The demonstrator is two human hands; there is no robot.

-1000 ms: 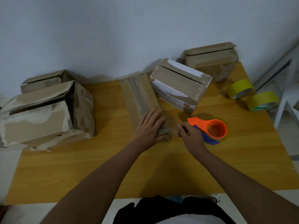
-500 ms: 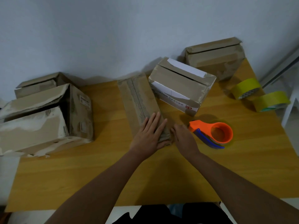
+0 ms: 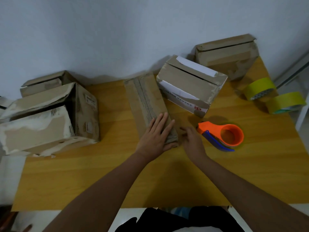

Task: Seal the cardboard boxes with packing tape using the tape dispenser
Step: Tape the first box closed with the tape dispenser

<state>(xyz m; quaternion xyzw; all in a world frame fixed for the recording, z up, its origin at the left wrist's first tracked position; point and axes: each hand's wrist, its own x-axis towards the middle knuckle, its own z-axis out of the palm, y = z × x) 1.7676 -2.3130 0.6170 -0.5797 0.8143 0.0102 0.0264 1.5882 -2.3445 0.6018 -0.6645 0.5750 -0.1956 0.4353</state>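
A long flat cardboard box (image 3: 145, 99) lies in the middle of the wooden table (image 3: 83, 173), a strip of tape running along its top. My left hand (image 3: 156, 137) presses flat on the box's near end with straight fingers. My right hand (image 3: 192, 141) is just right of that end, fingers relaxed and reaching toward the box's corner; whether it touches the box is unclear. The orange tape dispenser (image 3: 223, 135) with a blue handle lies on the table immediately right of my right hand, held by neither hand.
A white-and-brown box (image 3: 189, 86) stands behind the dispenser, another box (image 3: 229, 54) at the back right. Two large torn boxes (image 3: 46, 114) fill the left side. Two yellow tape rolls (image 3: 274, 96) sit near the right edge.
My right hand has left the dispenser and moved left to the box's near end. My left hand stays pressed on the box. The camera has tilted slightly.
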